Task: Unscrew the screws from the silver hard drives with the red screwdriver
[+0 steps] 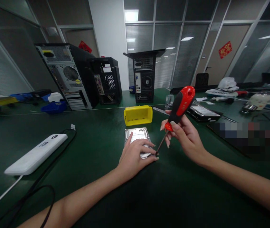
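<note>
on the green table (pixel 89 158), this side of the yellow bin (pixel 138 122): hard drive (pixel 138 133), best pinned firmly by my spread left hand (pixel 135 153); long axis seemingly away from me. my right hand (pixel 188 136) is clamped on the screwdriver (pixel 181 104), pointing down-left towards the drive's near right corner; square it up.

The drive (pixel 136 133) lies on the desk (pixel 97 136) under the left hand (pixel 137 152), the power bank (pixel 37 155) to its left, the screwdriver (pixel 181 106) right; behind stand the bin (pixel 138 122), then a tower (pixel 144 76).
</note>
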{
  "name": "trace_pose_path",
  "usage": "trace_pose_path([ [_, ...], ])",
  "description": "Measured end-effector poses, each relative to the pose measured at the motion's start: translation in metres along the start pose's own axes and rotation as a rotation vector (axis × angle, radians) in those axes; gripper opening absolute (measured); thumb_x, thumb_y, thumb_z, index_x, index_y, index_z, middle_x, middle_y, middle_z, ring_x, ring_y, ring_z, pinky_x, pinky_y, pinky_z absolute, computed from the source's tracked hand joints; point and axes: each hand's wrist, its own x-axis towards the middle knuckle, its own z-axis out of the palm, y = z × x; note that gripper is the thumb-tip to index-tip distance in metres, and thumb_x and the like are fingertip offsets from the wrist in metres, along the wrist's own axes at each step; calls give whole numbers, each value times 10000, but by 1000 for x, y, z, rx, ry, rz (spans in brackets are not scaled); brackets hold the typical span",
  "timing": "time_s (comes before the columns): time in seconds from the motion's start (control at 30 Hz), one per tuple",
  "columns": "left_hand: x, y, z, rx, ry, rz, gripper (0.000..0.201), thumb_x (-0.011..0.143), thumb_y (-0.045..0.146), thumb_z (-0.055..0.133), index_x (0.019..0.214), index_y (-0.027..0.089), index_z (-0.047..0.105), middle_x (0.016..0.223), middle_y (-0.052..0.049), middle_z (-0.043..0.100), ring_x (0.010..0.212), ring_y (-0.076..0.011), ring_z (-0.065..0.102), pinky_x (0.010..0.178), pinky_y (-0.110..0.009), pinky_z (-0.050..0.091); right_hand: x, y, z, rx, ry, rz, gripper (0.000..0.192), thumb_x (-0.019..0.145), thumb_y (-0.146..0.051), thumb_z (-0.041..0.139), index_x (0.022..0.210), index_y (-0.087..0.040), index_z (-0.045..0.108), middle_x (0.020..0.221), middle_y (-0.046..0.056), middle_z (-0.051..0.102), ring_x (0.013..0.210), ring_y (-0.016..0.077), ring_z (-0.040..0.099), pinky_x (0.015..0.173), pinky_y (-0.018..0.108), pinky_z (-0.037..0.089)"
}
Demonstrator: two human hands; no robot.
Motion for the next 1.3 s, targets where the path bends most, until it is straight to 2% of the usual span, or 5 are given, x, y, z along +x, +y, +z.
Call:
trace_pose_path([
  [0.37,1,1,0,-7,4,-10,112,793,388,676,887,346,719,1071,64,678,1101,-195,567,1119,-538,-24,4,2,3,-19,-27,-14,283,916,-272,477,1192,-222,440,867,11,567,539,69,542,493,225,512],
  [0.63,1,3,-3,-3,-26,-13,128,814,392,651,920,351,711,1096,65,692,1169,-224,541,1108,-569,-1,10,-2,13,-34,-139,-31,275,903,-270,508,1159,-201,434,878,11,594,528,51,526,444,186,476],
  [0.83,2,4,-3,-25,-52,-36,125,811,380,659,926,361,704,1113,82,694,1216,-236,510,1099,-589,-5,7,-3,12,-42,-119,-55,272,912,-270,494,1172,-210,438,878,5,567,551,49,527,457,179,477],
  [0.97,2,4,-2,-27,-47,-26,109,818,383,650,909,360,708,1093,83,702,1211,-236,515,1099,-587,-26,7,-1,10,-42,-110,-34,276,918,-282,481,1182,-220,433,829,-6,547,530,54,507,446,185,469],
  [1.3,2,5,-2,-33,-48,-50,122,825,398,634,910,360,713,1086,75,706,1220,-245,507,1104,-586,-45,7,-2,11,-41,-104,2,298,916,-307,475,1198,-226,422,850,6,546,537,67,496,449,213,453],
])
